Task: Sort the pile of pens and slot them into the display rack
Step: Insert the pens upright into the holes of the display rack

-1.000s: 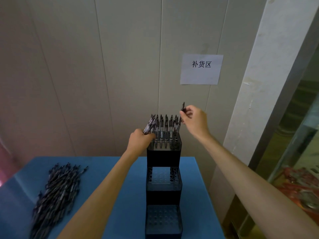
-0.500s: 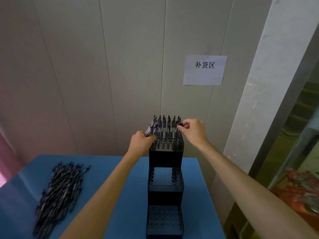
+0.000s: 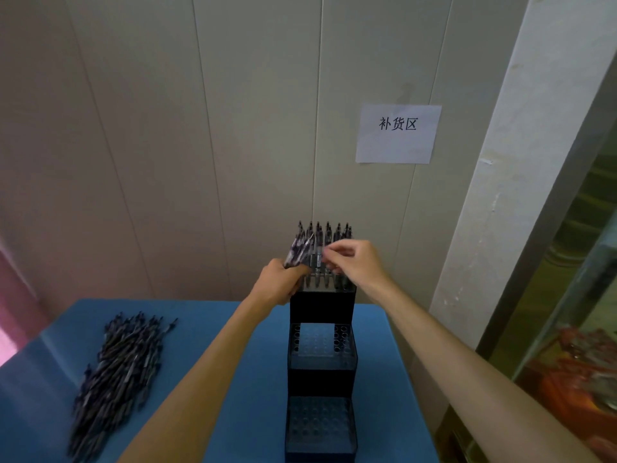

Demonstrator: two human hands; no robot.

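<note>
Left hand: left hand (image 3: pixel 278 282) grips a bundle of pens (image 3: pixel 298 252), fingers curled round the lower ends; the bundle juts up and to the right, just beside the rack's top tier.
Right hand: right hand (image 3: pixel 355 262) has its fingertips pinched at the bundle's upper end — whether it holds a single pen cannot be told.
Display rack: black three-tier display rack (image 3: pixel 321 369) on the blue table (image 3: pixel 213 335); the top tier holds upright pens — exact count unclear; both lower tiers show open holes.
Pile: loose pens (image 3: pixel 117 375) lie far left, long axes mostly running toward the wall.
Wall: one paper sign (image 3: pixel 398 133).
</note>
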